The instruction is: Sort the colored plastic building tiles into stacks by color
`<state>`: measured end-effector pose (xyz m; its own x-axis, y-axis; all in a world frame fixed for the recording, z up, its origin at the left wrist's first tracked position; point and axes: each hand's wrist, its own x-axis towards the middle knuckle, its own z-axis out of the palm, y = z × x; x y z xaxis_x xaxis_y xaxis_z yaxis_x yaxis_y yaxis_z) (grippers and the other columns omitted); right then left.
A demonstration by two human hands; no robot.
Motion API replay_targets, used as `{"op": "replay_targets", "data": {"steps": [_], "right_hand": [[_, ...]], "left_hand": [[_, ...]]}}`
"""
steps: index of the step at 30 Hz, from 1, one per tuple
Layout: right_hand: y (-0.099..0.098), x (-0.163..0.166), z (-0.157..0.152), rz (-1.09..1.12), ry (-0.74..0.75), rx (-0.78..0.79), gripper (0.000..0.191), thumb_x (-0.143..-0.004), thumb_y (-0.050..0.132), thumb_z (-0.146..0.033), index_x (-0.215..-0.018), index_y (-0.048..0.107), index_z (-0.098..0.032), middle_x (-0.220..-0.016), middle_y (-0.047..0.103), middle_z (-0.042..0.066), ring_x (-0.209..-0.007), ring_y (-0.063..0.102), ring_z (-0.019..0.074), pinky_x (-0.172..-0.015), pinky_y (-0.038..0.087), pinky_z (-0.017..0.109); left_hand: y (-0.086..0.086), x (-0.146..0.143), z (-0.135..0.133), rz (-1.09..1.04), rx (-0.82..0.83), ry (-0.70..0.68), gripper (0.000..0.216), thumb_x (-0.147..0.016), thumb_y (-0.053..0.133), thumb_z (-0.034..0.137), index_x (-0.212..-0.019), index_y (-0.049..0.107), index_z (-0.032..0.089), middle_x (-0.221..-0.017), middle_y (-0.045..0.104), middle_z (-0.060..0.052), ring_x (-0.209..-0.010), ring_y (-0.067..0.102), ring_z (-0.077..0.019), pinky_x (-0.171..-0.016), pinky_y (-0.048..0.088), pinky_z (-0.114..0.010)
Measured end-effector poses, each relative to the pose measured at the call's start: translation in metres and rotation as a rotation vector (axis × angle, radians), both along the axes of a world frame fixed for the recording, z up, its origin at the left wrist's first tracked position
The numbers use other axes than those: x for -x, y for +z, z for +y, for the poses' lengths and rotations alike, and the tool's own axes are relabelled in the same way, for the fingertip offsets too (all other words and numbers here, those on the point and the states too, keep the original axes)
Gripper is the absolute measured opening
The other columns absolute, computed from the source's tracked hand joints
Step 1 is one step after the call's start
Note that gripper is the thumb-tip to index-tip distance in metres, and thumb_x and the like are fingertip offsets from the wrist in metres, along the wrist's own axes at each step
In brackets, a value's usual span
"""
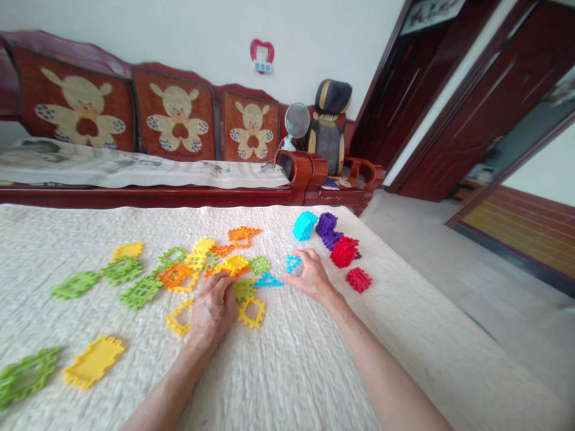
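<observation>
My left hand (213, 308) rests on the white quilt (287, 371), its fingers curled around a small green square tile (243, 289). A yellow open-frame tile (252, 311) lies just right of it and another (180, 317) just left. My right hand (311, 275) is curled with its fingertips pinching a small blue triangle piece (293, 262). Another blue triangle (268, 280) lies flat between my hands. Several loose orange, yellow and green tiles (197, 263) are scattered beyond my left hand.
Built cubes stand past my right hand: blue (305, 225), purple (327, 230) and red (344, 251), with a red tile (358, 279) nearer. Green and yellow tiles (93, 361) lie at the left. A red wooden sofa (148, 149) runs behind; the quilt's edge drops off at right.
</observation>
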<state>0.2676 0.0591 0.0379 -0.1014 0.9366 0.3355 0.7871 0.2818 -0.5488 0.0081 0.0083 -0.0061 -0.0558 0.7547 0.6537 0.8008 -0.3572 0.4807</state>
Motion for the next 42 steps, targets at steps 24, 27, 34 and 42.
{"op": "replay_targets", "data": {"steps": [24,27,34,42], "right_hand": [[0.046,-0.042,0.133,0.020,-0.275,-0.228,0.052,-0.070,0.068,-0.041,-0.116,0.064,-0.016,-0.116,0.063,0.013,-0.114,0.059,0.0301,-0.103,0.046,0.045],[0.042,-0.044,0.141,0.003,-0.284,-0.208,0.052,-0.070,0.067,-0.041,-0.117,0.063,-0.018,-0.116,0.063,0.012,-0.115,0.059,0.0304,-0.104,0.046,0.047],[0.041,-0.042,0.121,0.046,-0.181,-0.375,0.058,-0.072,0.070,-0.044,-0.122,0.059,-0.018,-0.138,0.053,0.017,-0.132,0.048,0.0342,-0.111,0.039,0.053],[0.000,0.005,0.013,0.016,0.389,-0.233,0.023,-0.084,0.063,-0.026,-0.106,0.064,-0.021,-0.103,0.067,0.007,-0.099,0.065,0.0214,-0.090,0.053,0.038]], "left_hand": [[-0.004,0.001,0.002,0.029,-0.040,0.002,0.026,-0.090,0.046,0.018,-0.092,0.071,0.022,-0.104,0.073,-0.006,-0.091,0.069,-0.0192,-0.080,0.058,-0.033],[-0.005,0.001,0.002,0.037,-0.029,-0.001,0.026,-0.090,0.046,0.018,-0.093,0.071,0.021,-0.104,0.072,-0.006,-0.091,0.069,-0.0189,-0.080,0.058,-0.033],[-0.006,0.001,0.003,0.035,-0.042,0.010,0.025,-0.090,0.046,0.017,-0.093,0.071,0.021,-0.104,0.072,-0.007,-0.091,0.069,-0.0191,-0.079,0.058,-0.032],[-0.005,0.001,0.002,0.028,-0.045,-0.002,0.024,-0.090,0.047,0.016,-0.092,0.071,0.022,-0.103,0.072,-0.006,-0.091,0.068,-0.0194,-0.080,0.058,-0.033]]}}
